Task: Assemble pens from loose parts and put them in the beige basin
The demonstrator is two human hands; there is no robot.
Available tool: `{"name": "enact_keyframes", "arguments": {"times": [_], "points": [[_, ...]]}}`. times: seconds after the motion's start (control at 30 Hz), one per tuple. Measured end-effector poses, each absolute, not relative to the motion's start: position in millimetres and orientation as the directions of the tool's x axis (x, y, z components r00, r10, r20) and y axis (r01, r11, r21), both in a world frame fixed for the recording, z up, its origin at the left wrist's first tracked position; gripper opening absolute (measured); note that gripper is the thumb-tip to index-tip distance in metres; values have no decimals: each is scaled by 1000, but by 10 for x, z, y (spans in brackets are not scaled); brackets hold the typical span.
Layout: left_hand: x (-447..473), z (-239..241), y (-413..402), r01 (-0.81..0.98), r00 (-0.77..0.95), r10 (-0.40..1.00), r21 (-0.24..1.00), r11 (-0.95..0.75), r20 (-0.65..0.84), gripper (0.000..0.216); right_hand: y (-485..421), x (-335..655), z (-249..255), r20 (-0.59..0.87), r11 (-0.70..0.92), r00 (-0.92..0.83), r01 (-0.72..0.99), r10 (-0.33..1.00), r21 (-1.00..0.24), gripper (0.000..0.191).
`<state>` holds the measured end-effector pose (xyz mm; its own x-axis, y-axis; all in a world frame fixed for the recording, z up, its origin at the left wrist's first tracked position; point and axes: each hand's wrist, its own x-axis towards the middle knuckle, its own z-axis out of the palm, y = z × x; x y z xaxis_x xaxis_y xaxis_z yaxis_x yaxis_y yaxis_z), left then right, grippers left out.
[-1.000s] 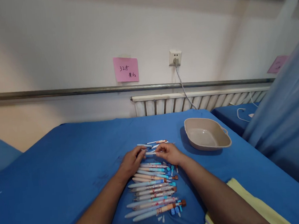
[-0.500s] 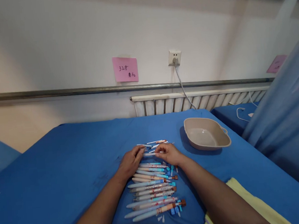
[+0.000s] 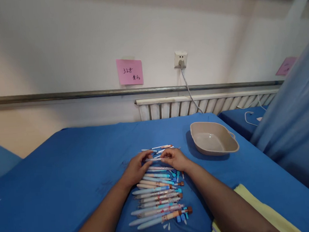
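Between my two hands lies a slim, pale pen (image 3: pixel 155 159), held level above the blue cover. My right hand (image 3: pixel 176 159) pinches its right end between thumb and fingertips. My left hand (image 3: pixel 136 168) has thumb and fingers curled around the left end, and the fingertips partly hide it. Just below the hands runs a column of pens (image 3: pixel 156 194) lying side by side, with white, grey, peach and light-blue barrels. Beyond the fingers lie several thin refills and pen parts (image 3: pixel 161 148), partly covered by the hands.
A beige plastic basin (image 3: pixel 213 139) stands to the right on the blue-covered bed (image 3: pixel 68 181). Small blue caps (image 3: pixel 179 218) and white tips (image 3: pixel 166 226) lie by the pens. A yellow cloth (image 3: pixel 257 211) is under my right forearm. A radiator (image 3: pixel 170 108) and wall are behind.
My left hand's fingers have shifted slightly and spread a little at the pen's left end. My right hand stays almost in place, still pinching the pen.
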<state>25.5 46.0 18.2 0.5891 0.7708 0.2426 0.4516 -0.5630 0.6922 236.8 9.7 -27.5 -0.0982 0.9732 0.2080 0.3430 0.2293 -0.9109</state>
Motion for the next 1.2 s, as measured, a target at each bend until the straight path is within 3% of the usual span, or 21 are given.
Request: {"name": "enact_keyframes", "arguments": {"times": [0.2, 0.37, 0.63, 1.07, 1.2], "points": [[235, 209, 485, 590, 469, 876, 697, -407, 115, 40, 114, 2372, -291, 225, 241, -86, 360, 971, -901, 11], [236, 175, 494, 537, 521, 842, 713, -451, 140, 38, 113, 2407, -265, 211, 231, -94, 417, 973, -879, 10], [119, 183, 609, 641, 301, 921, 663, -386, 246, 38, 113, 2670, -186, 236, 228, -61, 571, 970, -789, 11], [132, 163, 616, 682, 277, 935, 640, -354, 221, 38, 17, 2703, 83, 260, 269, -147, 800, 954, -536, 18], [133, 154, 617, 673, 283, 934, 649, -354, 216, 37, 33, 2824, 79, 216, 240, -143, 809, 966, -537, 17]]}}
